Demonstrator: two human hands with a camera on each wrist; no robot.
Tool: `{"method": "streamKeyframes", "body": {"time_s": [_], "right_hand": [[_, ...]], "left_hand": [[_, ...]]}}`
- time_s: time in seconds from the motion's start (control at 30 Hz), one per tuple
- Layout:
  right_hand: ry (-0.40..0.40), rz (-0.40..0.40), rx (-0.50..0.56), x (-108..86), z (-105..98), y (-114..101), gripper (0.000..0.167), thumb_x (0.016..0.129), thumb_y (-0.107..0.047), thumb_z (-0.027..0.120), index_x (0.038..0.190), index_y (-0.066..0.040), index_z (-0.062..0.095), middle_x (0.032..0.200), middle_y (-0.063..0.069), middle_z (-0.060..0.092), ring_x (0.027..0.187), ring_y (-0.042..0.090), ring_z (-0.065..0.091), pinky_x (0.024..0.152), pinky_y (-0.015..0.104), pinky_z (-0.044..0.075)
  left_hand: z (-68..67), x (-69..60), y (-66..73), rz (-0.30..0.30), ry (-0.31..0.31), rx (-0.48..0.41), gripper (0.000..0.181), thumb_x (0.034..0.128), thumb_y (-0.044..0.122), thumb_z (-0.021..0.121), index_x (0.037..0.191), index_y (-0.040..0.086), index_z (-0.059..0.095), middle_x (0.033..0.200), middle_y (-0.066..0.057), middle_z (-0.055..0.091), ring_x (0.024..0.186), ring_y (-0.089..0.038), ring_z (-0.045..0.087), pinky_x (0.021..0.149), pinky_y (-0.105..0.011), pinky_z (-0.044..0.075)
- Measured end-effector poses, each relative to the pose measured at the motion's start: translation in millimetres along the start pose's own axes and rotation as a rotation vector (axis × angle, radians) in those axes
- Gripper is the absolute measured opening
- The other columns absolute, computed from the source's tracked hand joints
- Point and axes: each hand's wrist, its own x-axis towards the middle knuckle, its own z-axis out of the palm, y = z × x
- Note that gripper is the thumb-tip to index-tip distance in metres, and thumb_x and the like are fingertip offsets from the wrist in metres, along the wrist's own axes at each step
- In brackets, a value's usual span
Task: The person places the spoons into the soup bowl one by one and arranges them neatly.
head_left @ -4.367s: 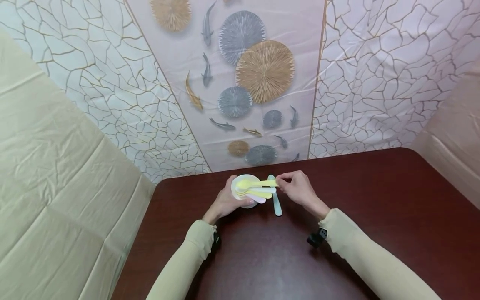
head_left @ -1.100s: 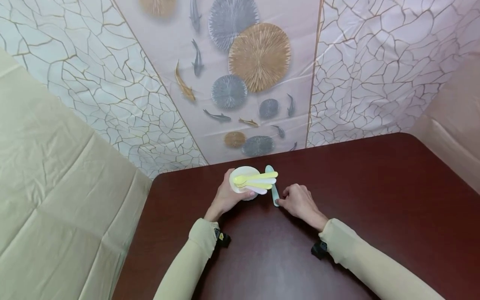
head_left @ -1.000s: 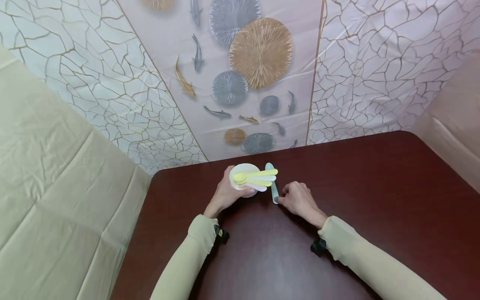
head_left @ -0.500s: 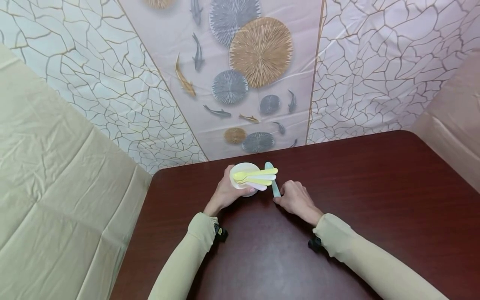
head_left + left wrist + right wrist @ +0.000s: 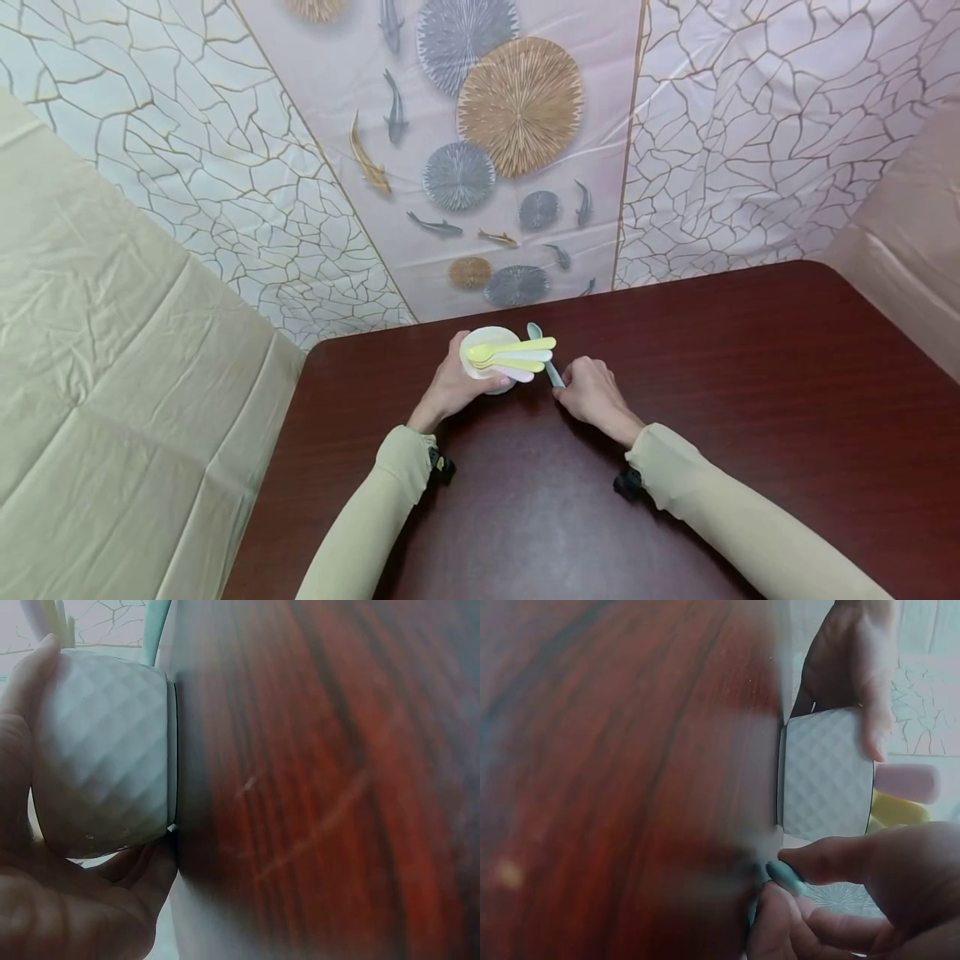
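Note:
A small white bowl [image 5: 477,336] with quilted sides stands on the table, and my left hand [image 5: 452,383] grips it round the side, thumb near the rim. Several spoons lean in it with handles sticking out to the right: a yellow spoon [image 5: 534,343] on top, then white, yellow and lilac ones. My right hand [image 5: 592,393] pinches the handle end of a pale teal spoon [image 5: 554,375] just right of the bowl, its bowl end pointing to the back. The right wrist view shows the teal handle [image 5: 786,877] between thumb and fingers, close to the tabletop.
The dark red-brown table [image 5: 735,383] reaches its back edge close behind the bowl. Beyond it hangs a patterned cloth [image 5: 517,208] with fish and round leaves. A beige cloth [image 5: 135,375] runs along the left side.
My right hand has left the yellow spoon in the bowl, moved nearer me and taken the teal spoon's handle. The teal spoon has now rolled onto its side. My left hand keeps its grip.

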Motion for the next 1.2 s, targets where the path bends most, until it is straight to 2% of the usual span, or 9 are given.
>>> {"method": "streamKeyframes", "body": {"time_s": [0.1, 0.27, 0.37, 0.47, 0.57, 0.77, 1.07, 1.2], "right_hand": [[0.034, 0.001, -0.003, 12.2, 13, 20, 0.034, 0.092, -0.028, 0.08, 0.061, -0.021, 0.067, 0.058, -0.005, 0.058, 0.065, 0.021, 0.056, 0.062, 0.035, 0.046], [0.062, 0.003, 0.042, 9.6, 9, 26, 0.022, 0.091, -0.028, 0.08, 0.071, -0.019, 0.075, 0.064, -0.004, 0.066, 0.068, 0.021, 0.062, 0.064, 0.034, 0.049], [0.071, 0.012, 0.1, -5.0, -10, 9, 0.015, 0.093, -0.024, 0.078, 0.086, -0.011, 0.08, 0.074, 0.002, 0.074, 0.074, 0.023, 0.066, 0.067, 0.036, 0.052], [0.095, 0.022, 0.134, -19.2, -29, -9, 0.018, 0.096, -0.021, 0.076, 0.097, -0.004, 0.081, 0.084, 0.007, 0.079, 0.079, 0.024, 0.069, 0.071, 0.035, 0.053], [0.113, 0.041, 0.148, -26.9, -43, -19, 0.019, 0.099, -0.02, 0.074, 0.102, -0.002, 0.081, 0.09, 0.01, 0.081, 0.083, 0.023, 0.07, 0.075, 0.033, 0.052], [0.146, 0.045, 0.164, -29.3, -53, -19, 0.019, 0.101, -0.02, 0.073, 0.103, -0.002, 0.08, 0.093, 0.012, 0.081, 0.082, 0.023, 0.068, 0.073, 0.031, 0.048], [0.189, 0.024, 0.204, -33.5, -65, -17, 0.019, 0.1, -0.019, 0.073, 0.103, -0.001, 0.081, 0.082, 0.009, 0.077, 0.07, 0.019, 0.059, 0.066, 0.031, 0.043], [0.23, 0.012, 0.219, -35.2, -69, -16, 0.02, 0.099, -0.019, 0.074, 0.104, -0.001, 0.083, 0.081, 0.009, 0.076, 0.071, 0.019, 0.057, 0.066, 0.031, 0.042]], "left_hand": [[0.3, -0.4, 0.5, 0.001, -0.005, -0.005, 0.105, 0.0791, 0.033, 0.098, 0.161, 0.016, 0.035, 0.143, -0.011, 0.065, 0.129, -0.03, 0.062, 0.114, -0.045, 0.045], [1.0, -0.2, 1.4, -0.003, -0.009, -0.01, 0.105, 0.0794, 0.033, 0.098, 0.161, 0.016, 0.035, 0.143, -0.011, 0.065, 0.129, -0.029, 0.062, 0.113, -0.044, 0.044], [0.7, -0.1, 2.2, -0.004, -0.011, -0.011, 0.106, 0.0793, 0.033, 0.098, 0.162, 0.017, 0.034, 0.143, -0.011, 0.065, 0.129, -0.029, 0.061, 0.113, -0.044, 0.044], [0.4, 0.1, 2.4, -0.008, -0.01, -0.007, 0.105, 0.0795, 0.033, 0.098, 0.162, 0.017, 0.034, 0.143, -0.01, 0.065, 0.129, -0.029, 0.061, 0.113, -0.044, 0.044], [0.1, -0.1, 2.4, -0.015, -0.008, -0.003, 0.104, 0.0799, 0.034, 0.098, 0.161, 0.018, 0.035, 0.144, -0.01, 0.065, 0.13, -0.028, 0.061, 0.113, -0.044, 0.044], [-0.2, -0.6, 2.9, -0.025, -0.005, 0.004, 0.105, 0.08, 0.034, 0.098, 0.162, 0.019, 0.035, 0.145, -0.01, 0.063, 0.132, -0.028, 0.06, 0.114, -0.045, 0.044], [0.2, 0.2, 0.1, -0.029, -0.002, 0.012, 0.106, 0.0797, 0.036, 0.098, 0.162, 0.019, 0.035, 0.145, -0.01, 0.064, 0.132, -0.029, 0.061, 0.114, -0.046, 0.045], [0.2, 0.3, 0.7, -0.029, -0.001, 0.011, 0.106, 0.0797, 0.036, 0.098, 0.163, 0.019, 0.034, 0.146, -0.011, 0.063, 0.133, -0.029, 0.06, 0.115, -0.046, 0.045]]}}
